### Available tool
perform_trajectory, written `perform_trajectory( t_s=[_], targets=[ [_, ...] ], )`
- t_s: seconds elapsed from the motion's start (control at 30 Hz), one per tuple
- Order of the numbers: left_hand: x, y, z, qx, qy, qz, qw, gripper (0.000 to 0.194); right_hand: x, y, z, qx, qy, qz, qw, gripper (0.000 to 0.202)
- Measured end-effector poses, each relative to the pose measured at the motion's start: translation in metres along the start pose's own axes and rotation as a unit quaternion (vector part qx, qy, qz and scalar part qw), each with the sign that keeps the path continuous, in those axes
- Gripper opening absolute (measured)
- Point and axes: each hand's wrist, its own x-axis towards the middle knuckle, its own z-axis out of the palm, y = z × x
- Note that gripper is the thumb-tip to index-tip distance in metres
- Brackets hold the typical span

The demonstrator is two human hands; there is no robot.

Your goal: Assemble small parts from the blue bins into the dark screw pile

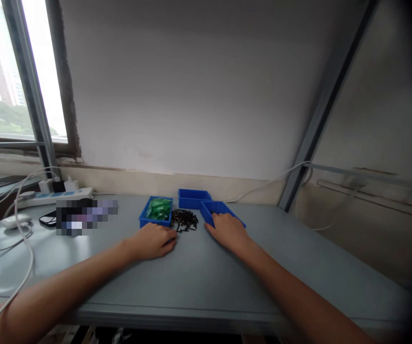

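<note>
Green packets [158, 209] sit binned, black screws [186, 220] lie loose on the desk [199, 272]! Left hand [155, 240] beside them, right hand [229, 231] at a blue bin [223, 207]; whether either grip holds anything, I can't tell.

Item: one pair of arms, a person's, bare to where the view cuts them off.
Left forearm [73, 279]: slender, smooth in outline, tapering to a narrow wrist.
Left hand [152, 241]: ungloved, rounded back, slim fingers [169, 234]; nails too small to tell.
Right forearm [292, 282]: matching taper, uncovered wrist.
Right hand [228, 231]: ungloved, knuckles softly rounded, fingertips partly hidden.
</note>
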Motion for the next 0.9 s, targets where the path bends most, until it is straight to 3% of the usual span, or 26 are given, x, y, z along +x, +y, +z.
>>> perform_trajectory(
  t_s=[0.2, 0.43, 0.63, 0.9],
  targets=[
    [0.0, -0.001, 0.002, -0.01, 0.008, 0.003, 1.0, 0.018, 0.0, -0.001, 0.001, -0.014, 0.038, -0.03, 0.999, 0.034],
    [-0.001, 0.0, 0.005, 0.025, -0.021, -0.038, 0.999, 0.023, -0.004, -0.013, -0.004, 0.087, 0.082, -0.202, 0.972, 0.028],
    [-0.002, 0.002, 0.002, 0.034, -0.033, -0.059, 0.997, 0.025, -0.007, -0.021, 0.011, 0.184, 0.0, -0.28, 0.942, 0.024],
    [-0.001, 0.001, 0.006, 0.023, -0.028, -0.077, 0.996, 0.029, -0.006, -0.022, 0.016, 0.203, -0.032, -0.273, 0.94, 0.027]
  ],
)
